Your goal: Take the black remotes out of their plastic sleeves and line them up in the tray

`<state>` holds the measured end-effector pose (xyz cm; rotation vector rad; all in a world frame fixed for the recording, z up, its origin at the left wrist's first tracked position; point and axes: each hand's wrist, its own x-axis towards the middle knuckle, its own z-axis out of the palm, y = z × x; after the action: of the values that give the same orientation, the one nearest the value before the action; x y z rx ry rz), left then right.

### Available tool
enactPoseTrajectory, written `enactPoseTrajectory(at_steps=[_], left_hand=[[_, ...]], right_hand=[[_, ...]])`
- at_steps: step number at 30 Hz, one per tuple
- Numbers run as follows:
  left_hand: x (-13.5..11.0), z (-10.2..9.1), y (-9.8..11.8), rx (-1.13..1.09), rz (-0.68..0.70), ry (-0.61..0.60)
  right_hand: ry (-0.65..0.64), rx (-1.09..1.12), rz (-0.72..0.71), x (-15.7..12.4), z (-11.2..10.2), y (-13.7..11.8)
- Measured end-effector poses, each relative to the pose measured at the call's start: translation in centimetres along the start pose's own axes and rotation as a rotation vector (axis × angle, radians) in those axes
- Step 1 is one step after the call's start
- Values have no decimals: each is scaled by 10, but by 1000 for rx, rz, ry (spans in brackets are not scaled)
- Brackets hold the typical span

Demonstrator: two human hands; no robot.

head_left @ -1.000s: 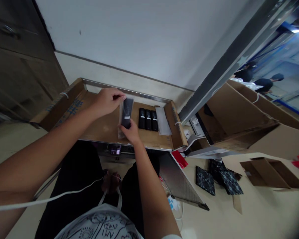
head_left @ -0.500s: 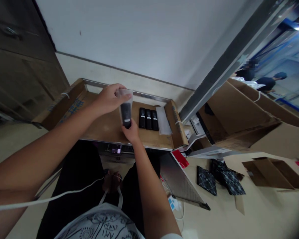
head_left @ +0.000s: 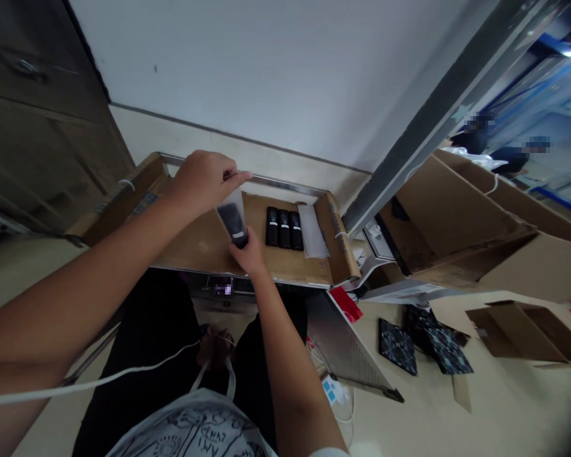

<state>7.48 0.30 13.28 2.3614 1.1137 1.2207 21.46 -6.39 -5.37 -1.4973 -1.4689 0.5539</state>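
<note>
My left hand (head_left: 205,180) pinches the upper end of a translucent plastic sleeve (head_left: 238,200). Inside that sleeve is a black remote control (head_left: 233,219) with a small white label near its lower end. My right hand (head_left: 250,252) is closed around the lower end of the sleeved remote, which is held tilted above the cardboard-lined tray (head_left: 200,247). To the right, three more black remote controls (head_left: 284,228) lie side by side on the cardboard. Beside them rests a flat pile of translucent sleeves (head_left: 313,230).
Raised cardboard sides (head_left: 335,238) edge the tray, and a pale wall (head_left: 266,76) stands behind it. At right are a large open carton (head_left: 466,222), a smaller carton (head_left: 528,330) and dark patterned pieces (head_left: 423,339) on the floor. A white cable (head_left: 124,371) crosses my lap.
My left hand has turned and shifted slightly left, now pinching the sleeve's top edge. The sleeved remote leans further left, while my right hand stays at its lower end.
</note>
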Motion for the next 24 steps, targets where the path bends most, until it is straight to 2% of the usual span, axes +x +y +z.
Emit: enactPoseTrajectory(at_steps=[3,5,8,10,11,13,15,18,20,22,24], left_hand=[[1,-9,17,69,33,21],[4,-22,30,149,52,59],[15,-52,32,197,58,246],[24,-71,14,161,20,439],[28,-77,-1,140,-11,534],[29,-81,-39,31,-158,709],[18,-71,-80,7,-293,780],[-25,-38,-129,-84,-520,612],[-61,-12,-150,-82,-658,476],[-91,9,-164,-24,-741,363],[-108,23,-174,3,-717,322]], right_hand=[[8,9,0,0,1,0],[22,11,3,-1,2,0],[22,-12,22,-1,1,0],[20,-36,46,-2,2,-1],[31,-49,60,-2,2,-1],[88,-80,89,-1,4,-2],[166,-115,100,1,6,-2],[245,-158,100,4,10,-1],[262,-175,118,6,11,0],[260,-181,139,8,11,1],[257,-173,150,9,10,1]])
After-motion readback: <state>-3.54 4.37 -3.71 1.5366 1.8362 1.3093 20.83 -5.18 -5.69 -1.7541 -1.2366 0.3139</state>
